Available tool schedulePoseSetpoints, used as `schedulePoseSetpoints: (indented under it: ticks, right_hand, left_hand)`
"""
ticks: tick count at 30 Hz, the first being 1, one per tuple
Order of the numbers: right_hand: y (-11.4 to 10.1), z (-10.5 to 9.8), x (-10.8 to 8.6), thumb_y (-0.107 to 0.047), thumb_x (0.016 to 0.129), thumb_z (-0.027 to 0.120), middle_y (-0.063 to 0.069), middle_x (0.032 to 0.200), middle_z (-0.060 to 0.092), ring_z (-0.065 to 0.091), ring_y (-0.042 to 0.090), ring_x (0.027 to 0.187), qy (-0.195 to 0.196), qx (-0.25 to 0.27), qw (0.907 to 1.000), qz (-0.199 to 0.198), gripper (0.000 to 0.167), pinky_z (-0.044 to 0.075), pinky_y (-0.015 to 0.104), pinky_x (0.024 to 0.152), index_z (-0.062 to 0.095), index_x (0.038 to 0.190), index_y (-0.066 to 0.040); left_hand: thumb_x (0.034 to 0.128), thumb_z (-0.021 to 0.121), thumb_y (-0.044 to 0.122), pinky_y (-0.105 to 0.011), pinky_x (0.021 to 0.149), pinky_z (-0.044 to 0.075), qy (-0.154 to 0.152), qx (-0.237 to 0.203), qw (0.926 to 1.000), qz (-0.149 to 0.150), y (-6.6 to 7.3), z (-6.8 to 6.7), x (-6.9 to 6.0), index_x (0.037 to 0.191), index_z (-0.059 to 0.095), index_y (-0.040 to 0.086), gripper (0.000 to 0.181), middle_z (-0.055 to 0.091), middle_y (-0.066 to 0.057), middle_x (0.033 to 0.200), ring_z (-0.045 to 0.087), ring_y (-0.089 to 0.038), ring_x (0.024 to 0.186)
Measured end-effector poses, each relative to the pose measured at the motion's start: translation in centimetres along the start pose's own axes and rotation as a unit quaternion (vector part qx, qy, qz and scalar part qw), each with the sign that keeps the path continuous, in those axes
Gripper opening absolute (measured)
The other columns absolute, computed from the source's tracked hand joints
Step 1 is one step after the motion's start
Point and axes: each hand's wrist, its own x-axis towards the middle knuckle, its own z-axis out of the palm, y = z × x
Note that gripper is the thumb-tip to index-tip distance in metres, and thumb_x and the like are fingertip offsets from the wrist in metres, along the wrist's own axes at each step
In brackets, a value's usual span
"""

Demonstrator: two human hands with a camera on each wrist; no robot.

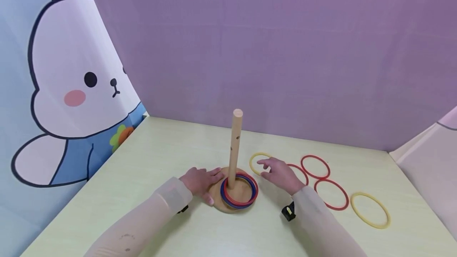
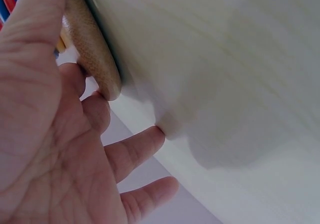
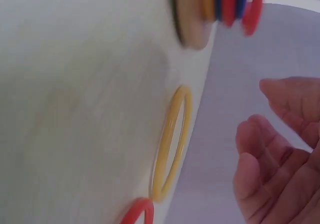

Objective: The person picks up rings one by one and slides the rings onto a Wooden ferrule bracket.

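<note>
Touching the wooden base (image 1: pixel 216 192), the left hand (image 1: pixel 200 181) spreads its fingers; the right hand (image 1: pixel 281 173), empty and loosely bent, hovers near a yellow ring (image 1: pixel 251 165) lying right of the base.

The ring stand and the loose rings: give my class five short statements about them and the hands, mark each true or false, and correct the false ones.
1. The left hand touches the wooden base. True.
2. The right hand grips a red ring. False: it holds nothing and is above the table, near a yellow ring.
3. Three loose red rings lie to the right of the peg in the head view. True.
4. Every loose ring is red. False: two are yellow.
5. The topmost ring around the peg is blue. False: the top ring is red.
</note>
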Motion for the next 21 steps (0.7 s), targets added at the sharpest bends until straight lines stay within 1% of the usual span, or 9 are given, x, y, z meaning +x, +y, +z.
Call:
schedulePoseSetpoints:
  ticks: [3,7,10,14,17,21]
  right_hand:
    - [-0.1,0.0,0.4,-0.004,0.082,0.071,0.010,0.092,0.066,0.060,0.019,0.079,-0.009,-0.069,0.9976,-0.006,0.031,0.050,0.033,0.067,0.069,0.113,-0.002]
    - [-0.1,0.0,0.7,-0.006,0.082,0.072,0.009,0.094,0.066,0.062,0.022,0.084,-0.032,-0.117,0.9926,0.010,0.028,0.052,0.035,0.067,0.070,0.111,-0.005]
    - [0.1,0.2,0.9,-0.005,0.082,0.071,0.008,0.095,0.067,0.063,0.023,0.086,-0.045,-0.127,0.9908,0.015,0.027,0.052,0.036,0.069,0.071,0.108,-0.006]
    - [0.2,0.4,1.3,-0.005,0.081,0.070,0.007,0.095,0.068,0.064,0.022,0.088,-0.058,-0.130,0.9896,0.019,0.025,0.052,0.037,0.071,0.072,0.106,-0.007]
    - [0.1,0.3,1.6,-0.005,0.080,0.070,0.004,0.091,0.069,0.062,0.019,0.083,-0.068,-0.129,0.9885,0.038,0.022,0.052,0.036,0.070,0.073,0.102,-0.008]
    - [0.0,0.3,1.8,-0.008,0.081,0.070,0.002,0.088,0.069,0.060,0.015,0.078,-0.080,-0.132,0.9857,0.066,0.016,0.050,0.035,0.067,0.074,0.097,-0.009]
  left_hand:
    - [0.0692,0.076,0.058,-0.040,0.075,0.051,-0.001,-0.001,1.0000,0.000,0.0,0.1,0.0,0.147,0.039,0.026,0.092,0.036,0.006,0.152,0.057,-0.026,0.114]
    - [0.0703,0.076,0.058,-0.042,0.081,0.050,-0.004,-0.004,1.0000,0.001,0.0,0.1,0.0,0.148,0.039,0.026,0.092,0.035,0.006,0.152,0.055,-0.028,0.118]
    - [0.0704,0.076,0.057,-0.045,0.086,0.048,-0.008,-0.007,0.9999,-0.003,0.1,0.0,-0.1,0.148,0.038,0.027,0.092,0.034,0.006,0.153,0.053,-0.029,0.121]
    - [0.0703,0.075,0.059,-0.044,0.085,0.049,-0.008,0.001,1.0000,-0.005,0.1,0.0,-0.2,0.148,0.038,0.026,0.092,0.034,0.007,0.153,0.054,-0.028,0.120]
    - [0.0707,0.074,0.060,-0.043,0.084,0.050,-0.005,0.008,1.0000,-0.002,0.0,0.0,-0.2,0.148,0.038,0.027,0.092,0.034,0.007,0.153,0.055,-0.027,0.119]
    - [0.0700,0.075,0.060,-0.042,0.081,0.050,-0.003,0.003,1.0000,-0.002,-0.1,0.1,0.0,0.148,0.038,0.027,0.092,0.034,0.007,0.153,0.054,-0.027,0.119]
